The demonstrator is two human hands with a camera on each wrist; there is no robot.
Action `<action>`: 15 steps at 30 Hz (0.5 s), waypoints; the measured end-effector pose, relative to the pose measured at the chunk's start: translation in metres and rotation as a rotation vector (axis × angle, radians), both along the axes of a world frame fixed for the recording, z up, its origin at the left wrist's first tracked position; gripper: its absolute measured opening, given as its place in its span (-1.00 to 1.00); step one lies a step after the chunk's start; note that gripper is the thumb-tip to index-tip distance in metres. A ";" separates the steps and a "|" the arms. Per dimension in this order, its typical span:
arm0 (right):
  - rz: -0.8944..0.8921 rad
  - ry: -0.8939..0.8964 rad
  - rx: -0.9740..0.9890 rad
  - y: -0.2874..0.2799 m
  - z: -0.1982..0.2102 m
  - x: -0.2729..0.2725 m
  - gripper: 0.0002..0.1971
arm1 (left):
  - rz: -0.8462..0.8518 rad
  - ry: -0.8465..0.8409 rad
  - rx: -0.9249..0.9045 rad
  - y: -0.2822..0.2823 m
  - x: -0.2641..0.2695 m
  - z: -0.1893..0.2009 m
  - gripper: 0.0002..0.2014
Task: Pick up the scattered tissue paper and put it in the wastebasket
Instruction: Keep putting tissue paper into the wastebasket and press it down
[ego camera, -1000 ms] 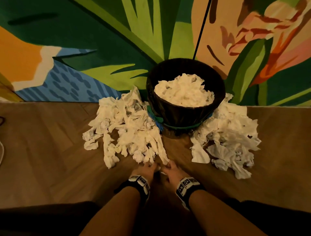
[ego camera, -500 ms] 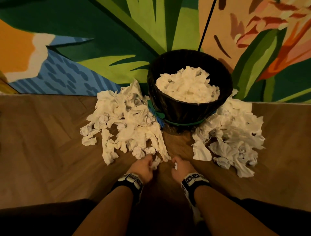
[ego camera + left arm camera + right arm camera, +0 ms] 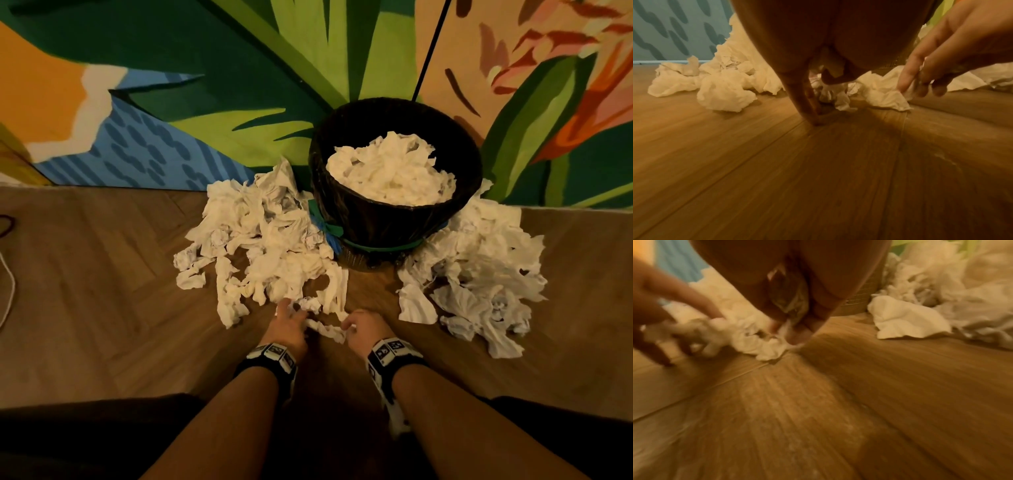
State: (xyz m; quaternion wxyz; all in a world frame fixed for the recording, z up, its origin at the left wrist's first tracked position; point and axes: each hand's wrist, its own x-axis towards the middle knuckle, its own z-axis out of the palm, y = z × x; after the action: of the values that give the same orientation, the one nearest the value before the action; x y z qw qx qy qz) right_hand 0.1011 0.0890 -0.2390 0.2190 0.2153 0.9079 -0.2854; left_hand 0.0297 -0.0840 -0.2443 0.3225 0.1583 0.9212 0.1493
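A black wastebasket [image 3: 383,226] stands against the wall, heaped with white tissue [image 3: 390,171]. One pile of crumpled tissue [image 3: 267,246] lies on the floor to its left and another pile [image 3: 479,270] to its right. In front of the basket a twisted tissue strip [image 3: 327,329] stretches between my hands. My left hand [image 3: 294,310] pinches its left end at the near edge of the left pile, fingertips [image 3: 813,113] down on the floor. My right hand [image 3: 347,325] pinches the other end [image 3: 766,345], low over the floor.
The floor [image 3: 102,308] is wooden herringbone. A painted wall [image 3: 205,85] runs right behind the basket. A thin white cord [image 3: 8,291] lies at the far left edge. My dark-clothed knees [image 3: 85,438] fill the bottom corners.
Both hands were curled on small bits of tissue close together. Now they have drawn apart a little, and a twisted strip is stretched between them. The left fingers reach further into the pile's edge.
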 end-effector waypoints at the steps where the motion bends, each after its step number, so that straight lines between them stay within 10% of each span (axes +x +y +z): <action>1: -0.060 0.021 -0.020 0.004 0.001 0.003 -0.82 | 0.008 -0.009 -0.012 -0.001 0.001 -0.001 -0.44; 15: -0.418 0.083 -0.048 0.039 0.020 0.019 -0.65 | 0.132 -0.002 -0.006 -0.002 0.001 0.013 -0.57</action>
State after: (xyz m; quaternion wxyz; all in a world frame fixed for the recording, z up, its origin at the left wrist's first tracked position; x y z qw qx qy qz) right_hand 0.1202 0.1278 -0.2192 0.1227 0.3818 0.8445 -0.3548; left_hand 0.0311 -0.0865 -0.2313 0.3131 0.0960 0.9299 0.1676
